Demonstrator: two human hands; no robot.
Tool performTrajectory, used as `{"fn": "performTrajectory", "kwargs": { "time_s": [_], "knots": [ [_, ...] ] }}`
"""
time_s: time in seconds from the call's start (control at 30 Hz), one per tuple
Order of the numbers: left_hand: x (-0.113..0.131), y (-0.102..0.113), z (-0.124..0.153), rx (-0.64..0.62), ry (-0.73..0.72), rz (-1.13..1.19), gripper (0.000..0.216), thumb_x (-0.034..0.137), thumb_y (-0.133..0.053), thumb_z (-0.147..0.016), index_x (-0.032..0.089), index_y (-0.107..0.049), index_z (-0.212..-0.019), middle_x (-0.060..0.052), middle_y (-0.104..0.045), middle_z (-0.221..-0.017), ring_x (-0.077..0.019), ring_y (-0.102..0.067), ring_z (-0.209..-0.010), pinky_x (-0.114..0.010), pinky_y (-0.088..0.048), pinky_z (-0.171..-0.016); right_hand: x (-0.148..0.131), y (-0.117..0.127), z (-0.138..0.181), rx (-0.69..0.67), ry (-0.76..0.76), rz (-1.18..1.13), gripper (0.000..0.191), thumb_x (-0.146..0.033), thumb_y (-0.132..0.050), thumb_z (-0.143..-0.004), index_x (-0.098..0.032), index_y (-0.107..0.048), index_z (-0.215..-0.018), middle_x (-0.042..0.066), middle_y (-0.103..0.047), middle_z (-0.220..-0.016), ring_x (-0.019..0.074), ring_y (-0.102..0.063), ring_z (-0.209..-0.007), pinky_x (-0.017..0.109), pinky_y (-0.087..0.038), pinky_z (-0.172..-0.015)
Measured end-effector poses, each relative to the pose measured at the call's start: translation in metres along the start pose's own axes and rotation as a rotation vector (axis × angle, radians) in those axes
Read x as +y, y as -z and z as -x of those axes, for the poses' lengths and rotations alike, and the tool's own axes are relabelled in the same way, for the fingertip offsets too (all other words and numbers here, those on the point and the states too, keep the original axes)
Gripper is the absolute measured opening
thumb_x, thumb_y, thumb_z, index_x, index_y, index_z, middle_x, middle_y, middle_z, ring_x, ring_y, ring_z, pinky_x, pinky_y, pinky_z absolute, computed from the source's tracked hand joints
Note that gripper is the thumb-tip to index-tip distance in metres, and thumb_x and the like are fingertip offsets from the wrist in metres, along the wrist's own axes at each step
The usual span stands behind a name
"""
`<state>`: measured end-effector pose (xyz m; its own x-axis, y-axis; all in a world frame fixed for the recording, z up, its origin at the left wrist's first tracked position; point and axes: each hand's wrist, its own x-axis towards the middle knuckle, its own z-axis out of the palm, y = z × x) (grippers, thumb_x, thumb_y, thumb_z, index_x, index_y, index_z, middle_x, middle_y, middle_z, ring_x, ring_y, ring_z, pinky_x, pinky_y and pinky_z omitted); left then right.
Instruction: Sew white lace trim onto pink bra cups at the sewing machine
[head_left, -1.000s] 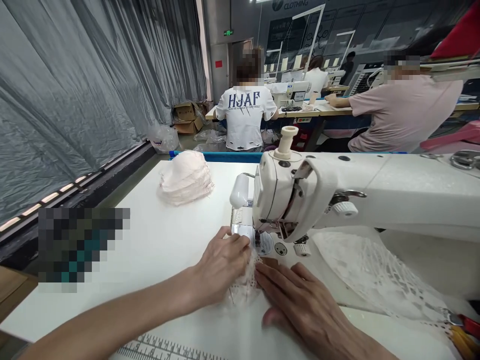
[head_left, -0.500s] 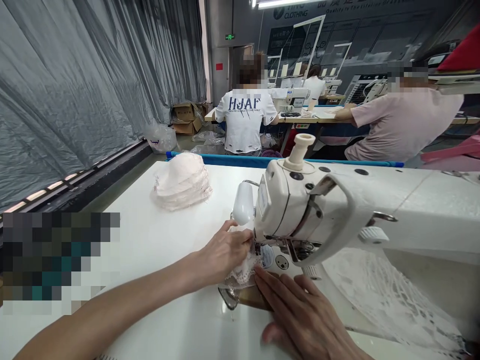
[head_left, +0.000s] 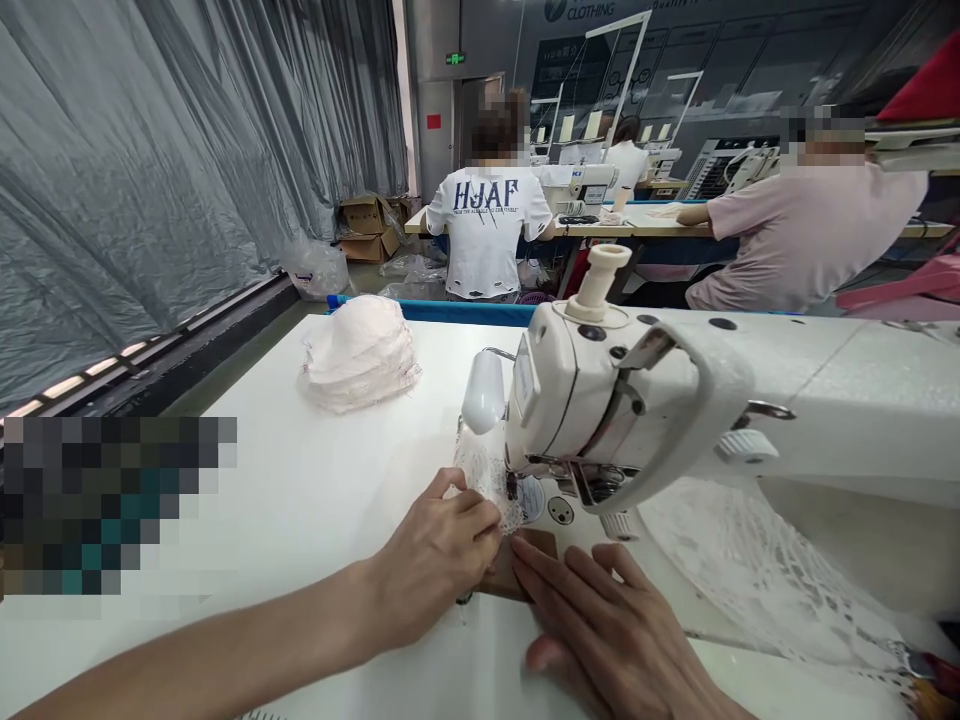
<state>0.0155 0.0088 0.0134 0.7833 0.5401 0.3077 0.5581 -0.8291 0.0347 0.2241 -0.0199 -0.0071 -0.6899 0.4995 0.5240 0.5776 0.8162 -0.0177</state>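
Lace [head_left: 484, 465] at the presser foot [head_left: 513, 487]

Right hand [head_left: 600, 620], lower right of centre: fingers extended, flat over a brown panel [head_left: 541, 543], nothing seen held. Left hand [head_left: 439, 555], lower centre: fingers curled at the lace's near edge; cannot tell whether it is pinched. Lace lies mid-frame, beside the foot of the sewing machine [head_left: 645, 390]. Judgement: guide the edge flat, without tugging, fingertips clear of the foot. Legible: "HJAF" on a co-worker's shirt [head_left: 484, 245], upper centre; "CLOTHING" on the far wall [head_left: 517, 55], top.

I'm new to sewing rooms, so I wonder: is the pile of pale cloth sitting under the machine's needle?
No, the pile lies on the table, apart from the machine.
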Motion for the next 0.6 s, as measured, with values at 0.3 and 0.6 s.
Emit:
{"fn": "performTrajectory", "kwargs": {
  "time_s": [0.3, 0.6],
  "knots": [
    [0.016, -0.002, 0.004, 0.120, 0.015, -0.257, 0.019, -0.001, -0.050, -0.080, 0.013, -0.055, -0.069, 0.000, -0.053, -0.064, -0.0130, -0.050, -0.062, -0.033, -0.037, -0.073, 0.000, -0.001, 0.002, -0.006, -0.006, -0.002, 0.044, -0.039, -0.033, -0.099, -0.009, -0.064, -0.105, 0.012, -0.068, -0.110, 0.0189, -0.062, -0.084, 0.032, -0.038, -0.067],
    [0.025, -0.002, 0.011, 0.081, -0.004, -0.221, 0.020, -0.003, -0.047, -0.079, 0.012, -0.056, -0.069, -0.003, -0.054, -0.078, -0.0146, -0.053, -0.074, -0.035, -0.036, -0.083, 0.001, -0.002, 0.002, 0.002, -0.014, 0.016, 0.043, -0.040, -0.032, -0.098, -0.013, -0.065, -0.103, 0.011, -0.068, -0.109, 0.0184, -0.063, -0.081, 0.034, -0.040, -0.068]
  ]
}}
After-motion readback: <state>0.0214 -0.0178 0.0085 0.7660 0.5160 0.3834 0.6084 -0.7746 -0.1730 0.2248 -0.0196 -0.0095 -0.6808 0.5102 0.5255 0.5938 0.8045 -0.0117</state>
